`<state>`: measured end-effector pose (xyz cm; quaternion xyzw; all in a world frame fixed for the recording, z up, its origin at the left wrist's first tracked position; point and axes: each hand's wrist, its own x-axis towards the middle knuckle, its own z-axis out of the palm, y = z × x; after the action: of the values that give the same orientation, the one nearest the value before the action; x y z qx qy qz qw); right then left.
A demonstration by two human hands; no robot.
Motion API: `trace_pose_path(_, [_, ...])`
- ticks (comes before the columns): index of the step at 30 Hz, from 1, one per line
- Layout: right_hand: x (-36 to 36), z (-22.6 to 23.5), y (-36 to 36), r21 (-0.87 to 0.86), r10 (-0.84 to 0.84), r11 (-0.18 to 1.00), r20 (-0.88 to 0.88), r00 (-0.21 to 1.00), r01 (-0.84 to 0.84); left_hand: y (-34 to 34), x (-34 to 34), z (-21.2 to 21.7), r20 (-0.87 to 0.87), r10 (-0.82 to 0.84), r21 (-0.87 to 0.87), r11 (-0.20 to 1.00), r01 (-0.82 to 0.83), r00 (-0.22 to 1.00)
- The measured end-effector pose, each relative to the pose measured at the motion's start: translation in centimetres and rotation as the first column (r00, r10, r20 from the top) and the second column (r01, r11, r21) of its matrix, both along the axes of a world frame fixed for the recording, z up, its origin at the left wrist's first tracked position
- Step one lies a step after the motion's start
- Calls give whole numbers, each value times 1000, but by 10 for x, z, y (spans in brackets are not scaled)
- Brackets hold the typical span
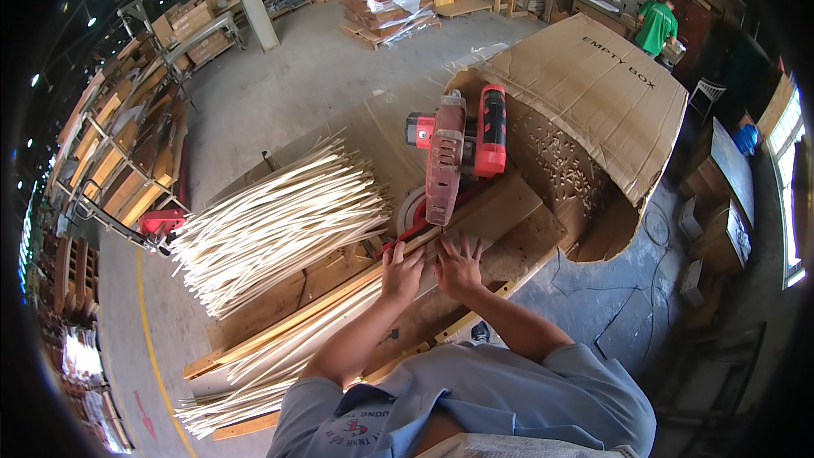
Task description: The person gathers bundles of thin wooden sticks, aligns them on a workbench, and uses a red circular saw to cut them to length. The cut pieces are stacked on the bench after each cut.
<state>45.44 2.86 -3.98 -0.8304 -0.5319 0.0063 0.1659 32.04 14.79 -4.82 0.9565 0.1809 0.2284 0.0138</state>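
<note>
Left hand curled down over a bundle of thin pale wooden strips lying along the worn plywood saw bench, fingers closed on top of the strips. Right hand flat beside it, fingers spread, pinning the same strips against the bench just in front of the red-and-grey chop saw. Both sets of fingertips very near the round blade guard. Likely trouble: strips fanning or skidding sideways under loose pressure, dragging fingers toward the blade; also offcuts missing the big open cardboard box.
</note>
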Motion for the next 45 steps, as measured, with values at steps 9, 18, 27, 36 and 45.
trace_pose_path(9, [7, 0, 0, -12, 29, 1000, 44, 999, -29, -2, 1, 6, 56, -35, 2, 999, 35, 998])
trace_pose_path(18, [5, -3, -2, -3, 38, 999, -17, 999, -38, -1, -4, 12, -7, -53, -18, 998, 53, 999])
trace_pose_path(27, [106, 107, -9, 545, -70, 660, -641, 765, 517, -4, 2, 9, 16, -87, -20, 996, 87, 996])
trace_pose_path(36, [173, 281, 54, 204, -143, 872, -764, 629, 446, -7, 17, 0, 78, -144, -63, 987, 149, 986])
trace_pose_path(45, [162, 276, 94, 324, 0, 786, -852, 524, 527, 4, 1, -5, -25, -76, -21, 997, 76, 997])
